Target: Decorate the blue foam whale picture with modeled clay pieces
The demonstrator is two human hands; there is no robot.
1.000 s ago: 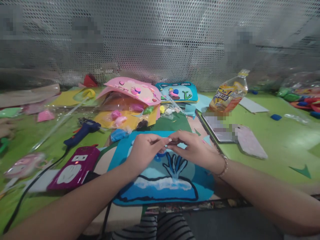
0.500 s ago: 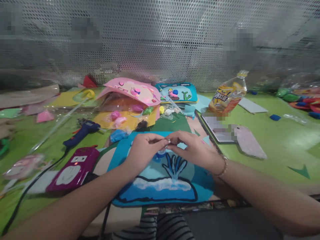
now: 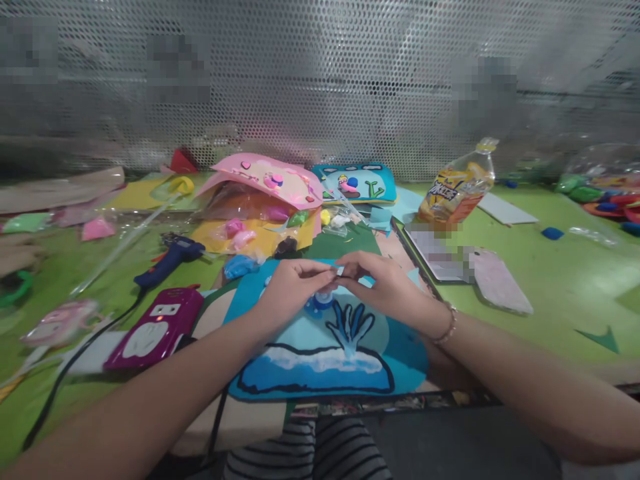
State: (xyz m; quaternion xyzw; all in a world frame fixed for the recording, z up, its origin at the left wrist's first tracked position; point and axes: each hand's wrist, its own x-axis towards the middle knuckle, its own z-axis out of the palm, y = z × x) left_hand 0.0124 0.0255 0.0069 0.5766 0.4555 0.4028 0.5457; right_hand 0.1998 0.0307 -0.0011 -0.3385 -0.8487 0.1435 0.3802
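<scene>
My left hand (image 3: 296, 288) and my right hand (image 3: 383, 288) meet fingertip to fingertip over a blue picture board (image 3: 405, 363). Pinched between them is a tiny whitish piece (image 3: 340, 271), too small to name, perhaps modelling clay. Just beneath the fingers, a blue and white figure (image 3: 321, 303) is partly covered by my left hand. On the board's lower half I see a blue-and-white shape outlined in black (image 3: 320, 373), with a branching blue plant shape (image 3: 351, 327) rising from it. My hands hide part of the board's upper half.
A dark blue glue gun (image 3: 170, 260) and a purple device (image 3: 155, 327) with a black cable lie left. Bagged coloured clay (image 3: 243, 230), a pink board (image 3: 270, 180) and another blue board (image 3: 357, 183) lie behind. Right are a drink bottle (image 3: 455, 190) and a pink phone (image 3: 500, 281).
My fingertips have risen slightly off the board and still pinch the small piece. More of the blue and white figure shows below them. The whole view has shifted a little.
</scene>
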